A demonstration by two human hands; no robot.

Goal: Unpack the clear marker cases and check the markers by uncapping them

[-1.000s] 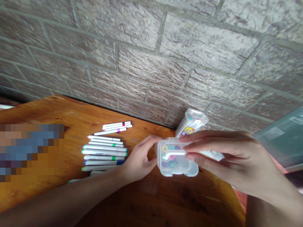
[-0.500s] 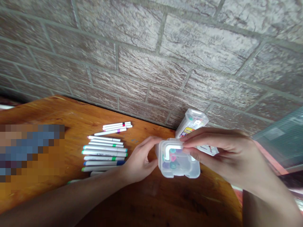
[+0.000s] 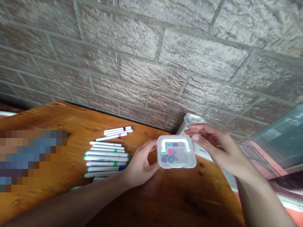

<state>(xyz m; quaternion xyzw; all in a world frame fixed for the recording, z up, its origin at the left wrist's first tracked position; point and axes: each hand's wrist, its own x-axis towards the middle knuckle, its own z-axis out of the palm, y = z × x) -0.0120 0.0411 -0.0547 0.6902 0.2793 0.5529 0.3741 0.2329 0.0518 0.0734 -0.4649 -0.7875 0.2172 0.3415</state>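
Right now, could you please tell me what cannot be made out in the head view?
All in the head view:
Lowest loose markers: partly covered by the left forearm.
Clear plastic case by the wall: partly hidden behind the right hand.
Print on the marker ends in the held case: too small and blurred.
Patch at left edge: pixelated.

Clear case (image 3: pixel 177 156) between hands (image 3: pixel 142 165), markers (image 3: pixel 106 158) on table (image 3: pixel 165 201)

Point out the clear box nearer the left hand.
The front box, beside the left hand; the back box is partly hidden behind the right hand.
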